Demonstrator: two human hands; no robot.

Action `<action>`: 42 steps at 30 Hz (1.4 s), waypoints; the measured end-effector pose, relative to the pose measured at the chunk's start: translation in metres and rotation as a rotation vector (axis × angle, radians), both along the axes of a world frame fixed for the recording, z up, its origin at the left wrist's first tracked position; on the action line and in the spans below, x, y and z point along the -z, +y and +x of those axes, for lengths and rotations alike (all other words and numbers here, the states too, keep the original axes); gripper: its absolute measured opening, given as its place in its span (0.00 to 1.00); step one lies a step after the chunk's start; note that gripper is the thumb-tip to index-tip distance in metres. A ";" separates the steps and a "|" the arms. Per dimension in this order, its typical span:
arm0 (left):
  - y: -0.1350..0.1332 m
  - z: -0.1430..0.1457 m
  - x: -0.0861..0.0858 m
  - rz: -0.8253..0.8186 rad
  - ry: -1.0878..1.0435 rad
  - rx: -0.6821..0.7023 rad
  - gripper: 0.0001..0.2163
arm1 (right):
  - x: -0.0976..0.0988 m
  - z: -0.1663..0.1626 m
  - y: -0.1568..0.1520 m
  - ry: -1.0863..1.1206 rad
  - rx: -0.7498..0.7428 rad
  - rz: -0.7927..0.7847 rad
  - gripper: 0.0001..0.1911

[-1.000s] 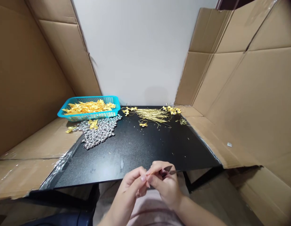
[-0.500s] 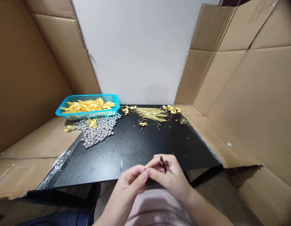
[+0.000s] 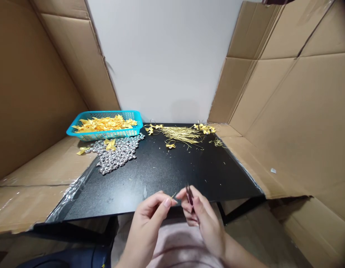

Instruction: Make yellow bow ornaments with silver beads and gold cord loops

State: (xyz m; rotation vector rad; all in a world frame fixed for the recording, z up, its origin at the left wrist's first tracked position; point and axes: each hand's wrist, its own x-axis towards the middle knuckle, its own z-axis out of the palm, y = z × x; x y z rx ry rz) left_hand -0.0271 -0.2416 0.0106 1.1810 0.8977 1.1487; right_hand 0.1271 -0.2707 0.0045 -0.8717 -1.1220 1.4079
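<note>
The left hand [image 3: 152, 221] is positioned over the near edge of the table [image 3: 161, 171], with the thumb and forefinger pinched on a gold wire [image 3: 173, 196]; the free end of the wire projects toward the right hand [image 3: 201, 214]. The right hand, over the same edge, grips a dark tool [image 3: 190, 196], tip upward, its fingertips just beside the wire; from here I cannot tell whether they touch it. The exact type of tool is also unclear. At the far left corner of the table sits a blue basket [image 3: 105, 135] filled with yellow ribbons [image 3: 105, 124]. Silver beads [image 3: 116, 158] spread over the left part of the table, in front of the basket, with a loose yellow bow [image 3: 110, 144] on top of them. Gold strands [image 3: 180, 134] lie in a pile at the middle of the table's far side. Beaded bows flank the pile: a left group [image 3: 153, 129], a right group [image 3: 205, 128] and a single piece [image 3: 170, 146] in front. A tangle [image 3: 217, 143] of thin wire rests at the table's far right. Cardboard panels [image 3: 300, 111] stand to both sides of the table.
</note>
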 end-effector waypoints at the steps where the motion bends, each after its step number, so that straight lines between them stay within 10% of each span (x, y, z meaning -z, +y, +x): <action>1: -0.001 0.000 -0.003 0.037 0.031 0.001 0.13 | 0.000 0.000 -0.004 -0.090 0.007 0.033 0.25; 15: -0.004 -0.002 -0.014 0.391 0.331 0.023 0.11 | -0.009 0.002 -0.007 -0.481 0.094 0.302 0.23; 42: 0.013 0.003 -0.007 0.272 0.312 -0.001 0.12 | -0.011 0.027 0.023 -0.618 0.303 0.248 0.17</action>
